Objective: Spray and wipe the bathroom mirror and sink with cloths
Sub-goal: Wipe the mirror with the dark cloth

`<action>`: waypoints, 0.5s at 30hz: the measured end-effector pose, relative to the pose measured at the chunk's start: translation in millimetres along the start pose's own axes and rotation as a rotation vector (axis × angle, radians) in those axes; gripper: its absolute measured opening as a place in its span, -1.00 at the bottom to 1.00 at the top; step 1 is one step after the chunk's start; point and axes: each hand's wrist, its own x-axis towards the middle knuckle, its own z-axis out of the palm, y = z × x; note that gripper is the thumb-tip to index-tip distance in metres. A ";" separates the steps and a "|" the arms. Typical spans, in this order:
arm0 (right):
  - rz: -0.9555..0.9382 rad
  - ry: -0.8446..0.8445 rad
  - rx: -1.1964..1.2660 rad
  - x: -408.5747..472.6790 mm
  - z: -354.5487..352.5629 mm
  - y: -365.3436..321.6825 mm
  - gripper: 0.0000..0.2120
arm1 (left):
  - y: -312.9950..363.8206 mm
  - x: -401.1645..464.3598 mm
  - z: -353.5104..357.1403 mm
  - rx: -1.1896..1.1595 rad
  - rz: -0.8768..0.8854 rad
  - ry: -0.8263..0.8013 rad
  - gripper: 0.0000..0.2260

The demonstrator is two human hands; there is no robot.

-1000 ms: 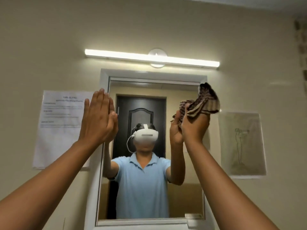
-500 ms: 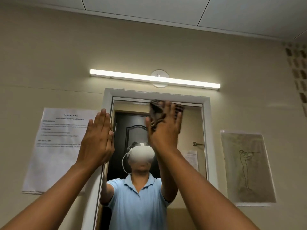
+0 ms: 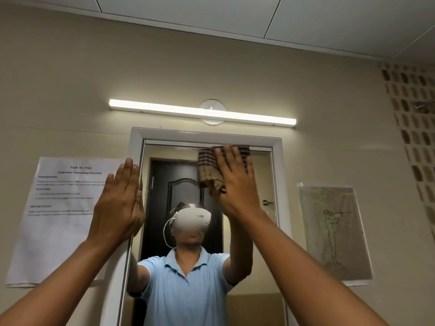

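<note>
The head view looks up at a mirror (image 3: 256, 243) in a white frame (image 3: 207, 134) on a beige wall, with a lit strip light (image 3: 202, 112) above it.

The right hand (image 3: 235, 182) is raised to the upper part of the glass, fingers straight and spread, palm pressing a striped brown cloth (image 3: 209, 165) flat against the mirror. The cloth's top edge sits just under the frame's top rail; its lower corner hangs bunched below the thumb side of the hand. The fingers do not curl round the cloth; they lie flat over it.

The left hand (image 3: 120, 203) is also raised, fingers straight and together, palm flat against the frame's left side where it meets the wall. It holds nothing.

In the glass a person in a light blue polo shirt appears with both arms lifted, wearing a white headset (image 3: 191, 220), and a dark door (image 3: 186, 194) stands behind.

A printed sheet (image 3: 61, 220) hangs on the wall to the left of the mirror, partly behind the left hand. A drawing (image 3: 334, 231) of a standing figure hangs to the right. Patterned tiles (image 3: 414, 137) run down the far right wall. The sink is out of view.
</note>
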 end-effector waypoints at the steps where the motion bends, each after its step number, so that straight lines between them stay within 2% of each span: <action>1: 0.052 0.012 0.000 -4.8 -1.1 14.5 -0.22 | -0.1 0.0 0.2 -0.002 0.000 0.001 -0.45; 5: 0.279 0.091 -0.023 -15.1 2.5 51.4 -0.19 | 1.9 0.4 -0.7 -0.012 -0.005 0.004 -0.44; 7: 0.371 0.137 0.011 -10.5 5.3 48.9 -0.17 | 3.2 0.2 -1.6 -0.027 -0.009 0.001 -0.44; 10: 0.482 0.196 0.040 2.0 7.0 23.9 -0.24 | 4.5 1.1 -2.7 -0.040 -0.010 -0.005 -0.44; 12: 0.466 0.209 0.115 7.8 7.5 -1.6 -0.25 | 3.6 0.4 -3.4 -0.046 -0.015 -0.015 -0.44; 15: 0.289 0.185 0.129 17.3 14.3 -40.2 -0.26 | 3.1 -0.5 -3.4 -0.064 -0.031 -0.022 -0.43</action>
